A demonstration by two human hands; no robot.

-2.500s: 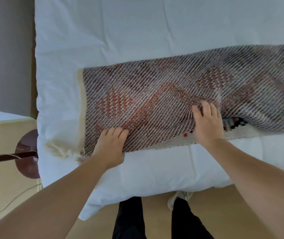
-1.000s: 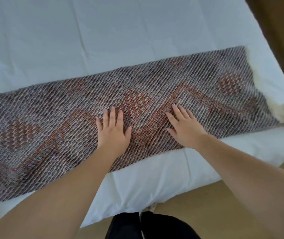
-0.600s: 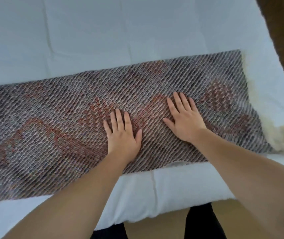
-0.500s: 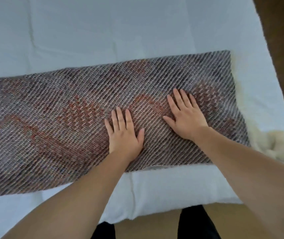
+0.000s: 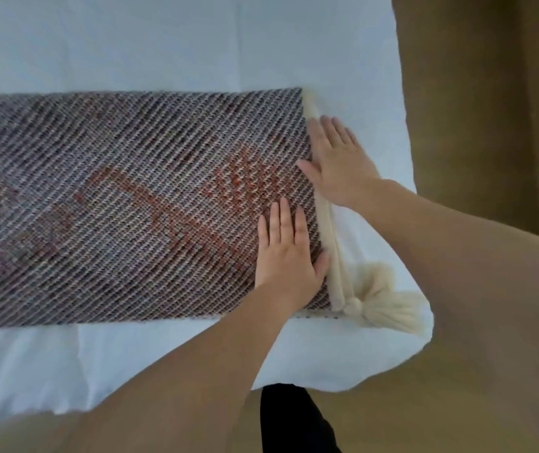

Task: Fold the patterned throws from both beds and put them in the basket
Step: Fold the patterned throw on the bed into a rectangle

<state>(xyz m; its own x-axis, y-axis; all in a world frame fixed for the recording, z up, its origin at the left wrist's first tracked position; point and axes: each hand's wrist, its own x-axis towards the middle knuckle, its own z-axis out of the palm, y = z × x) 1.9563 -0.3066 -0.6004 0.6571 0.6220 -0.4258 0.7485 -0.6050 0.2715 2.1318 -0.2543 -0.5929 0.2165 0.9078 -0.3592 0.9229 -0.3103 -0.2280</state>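
A patterned throw (image 5: 124, 204), woven grey with red-orange diamond figures, lies folded in a long band across the white bed (image 5: 180, 37). Its right end has a cream border and a cream tassel (image 5: 379, 299) near the bed's corner. My left hand (image 5: 286, 253) rests flat on the throw near that right end, fingers together and extended. My right hand (image 5: 340, 161) lies flat across the cream border, partly on the throw and partly on the sheet. Neither hand grips the fabric. The throw's left end runs out of view. No basket is in view.
The bed's right edge and near corner (image 5: 415, 338) border a tan floor (image 5: 477, 125). My dark trouser legs (image 5: 294, 420) stand against the bed's near edge. White sheet lies beyond and in front of the throw.
Both hands have slid right along the throw, from its middle to its right end. The right hand now reaches the cream border. The view has shifted right with them.
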